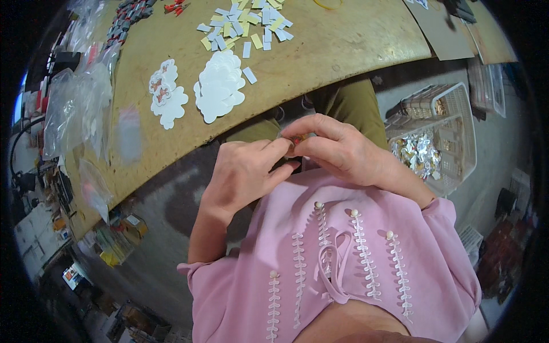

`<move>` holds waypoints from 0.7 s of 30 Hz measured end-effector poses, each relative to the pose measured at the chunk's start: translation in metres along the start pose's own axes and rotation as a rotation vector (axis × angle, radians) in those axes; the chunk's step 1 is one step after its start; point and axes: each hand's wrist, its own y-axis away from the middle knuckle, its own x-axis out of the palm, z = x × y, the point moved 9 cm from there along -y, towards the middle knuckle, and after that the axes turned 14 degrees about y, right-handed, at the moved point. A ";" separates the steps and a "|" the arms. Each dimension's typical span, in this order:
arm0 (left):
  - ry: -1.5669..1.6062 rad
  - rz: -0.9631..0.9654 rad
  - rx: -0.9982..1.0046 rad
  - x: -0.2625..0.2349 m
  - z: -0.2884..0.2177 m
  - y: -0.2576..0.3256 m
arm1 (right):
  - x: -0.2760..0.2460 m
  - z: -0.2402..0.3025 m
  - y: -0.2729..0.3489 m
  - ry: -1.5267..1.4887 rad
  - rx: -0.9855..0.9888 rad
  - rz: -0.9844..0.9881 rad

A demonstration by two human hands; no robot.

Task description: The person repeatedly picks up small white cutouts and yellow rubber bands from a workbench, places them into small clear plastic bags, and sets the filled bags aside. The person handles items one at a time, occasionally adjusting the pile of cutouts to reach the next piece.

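Small reddish piece [297,139] is pinched between the fingers of the left hand [243,171] and the right hand [337,146], held over the lap just off the bench [343,46] edge. White cloud-shaped cutouts [219,86] are stacked on the bench, well apart.

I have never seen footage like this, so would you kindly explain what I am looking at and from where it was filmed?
There is no machine here: a camera worn on a person's head looks down at their own two bare hands, and its wide lens bends the straight edges. The left hand and right hand meet above the lap and pinch a small reddish item, too small to identify. Ahead is a wooden table with stacks of white cloud-shaped cards, loose small paper strips and clear plastic bags. To the right stands a white plastic basket holding shiny pieces.
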 end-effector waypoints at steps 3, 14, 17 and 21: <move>0.275 -0.300 -0.078 -0.027 0.010 0.008 | -0.010 -0.002 -0.002 0.033 0.039 -0.045; 0.652 -0.573 -0.078 0.001 0.029 0.007 | -0.027 -0.017 -0.006 -0.062 0.247 -0.146; 0.543 -0.597 -0.020 -0.003 0.020 0.006 | -0.020 -0.024 -0.005 -0.127 0.289 -0.057; 0.619 -0.570 -0.051 0.004 0.026 0.005 | -0.007 -0.035 -0.001 -0.148 0.316 0.054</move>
